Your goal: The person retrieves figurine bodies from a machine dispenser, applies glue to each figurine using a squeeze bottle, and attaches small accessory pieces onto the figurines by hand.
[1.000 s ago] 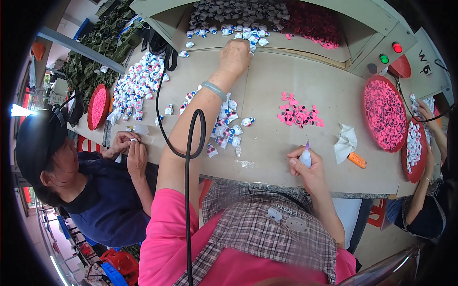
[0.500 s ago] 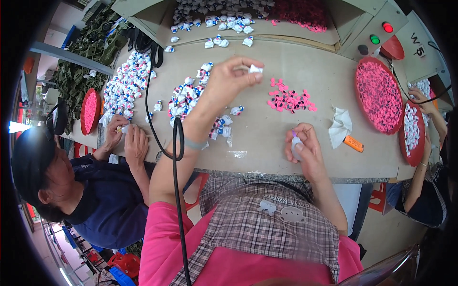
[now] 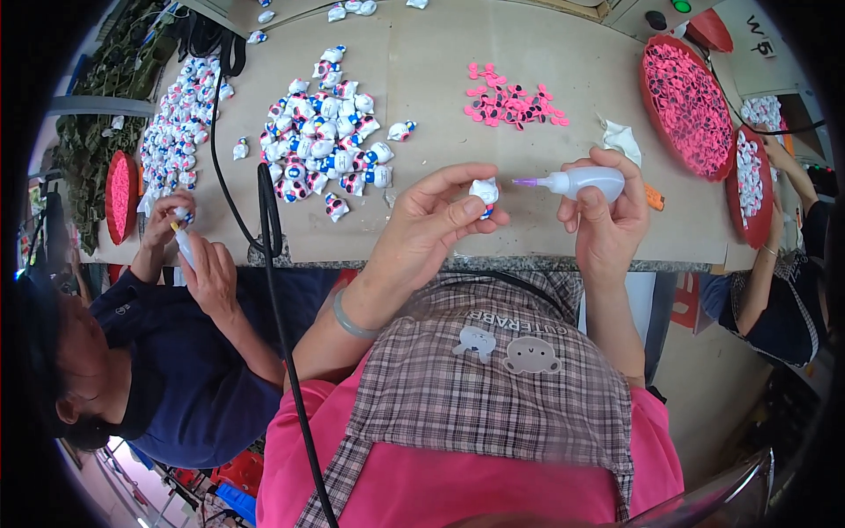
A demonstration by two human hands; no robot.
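Observation:
Between the thumb and fingers of my left hand [image 3: 440, 207] is a small white cat-shaped figurine [image 3: 483, 191] with blue and red on its lower part. My right hand [image 3: 607, 207] grips a soft translucent squeeze bottle [image 3: 591, 184], tilted sideways. Its thin purple tip [image 3: 525, 182] points left at the figurine, a short gap away. Left of my hands lies a heap of similar white, blue and pink figurines [image 3: 326, 132]. Beyond my right hand is a scatter of small pink pieces [image 3: 513, 101], some with dark faces.
Red trays [image 3: 647, 106] of pink pieces and white figurines [image 3: 749, 189] stand at right. A white tissue [image 3: 620, 141] and an orange object [image 3: 654, 196] lie near my right hand. A black cable [image 3: 286, 352] hangs in front. At left a co-worker's hands [image 3: 211, 273] hold a similar bottle and figurine.
My left hand has come down and back toward me with the figurine. My right hand has raised the bottle and turned its tip toward it. The view has shifted too.

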